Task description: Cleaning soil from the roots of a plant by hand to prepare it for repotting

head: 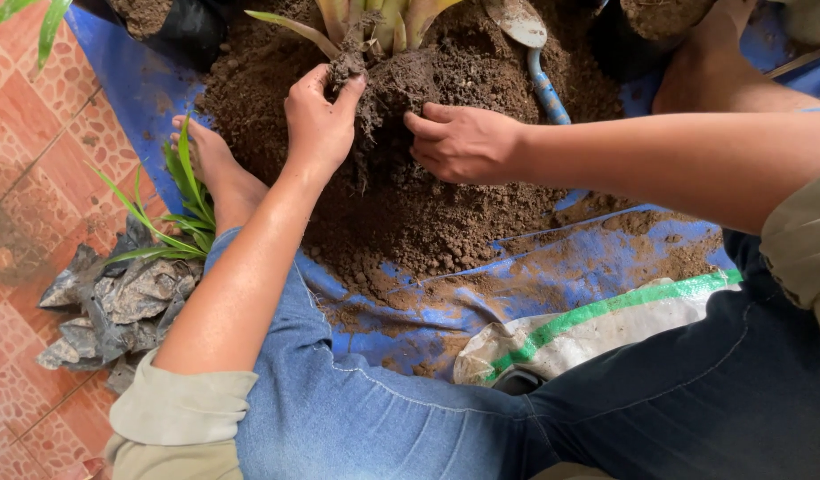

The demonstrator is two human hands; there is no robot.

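A plant [374, 22] with long green-yellow leaves stands on a heap of dark soil [410, 196], its clump of roots and earth [383, 98] hanging between my hands. My left hand [319, 120] pinches the top of the clump just under the leaves. My right hand [459, 142] presses its fingers into the clump's right side. The soil heap lies on a blue tarp [517, 276].
A trowel [530, 44] with a blue handle lies in the soil behind my right hand. Black pots of soil [165, 22] stand at the back. A small green plant [183, 204] and crumpled black plastic [116, 307] lie left on the tiled floor. A white sack [588, 333] rests by my knees. My bare feet flank the heap.
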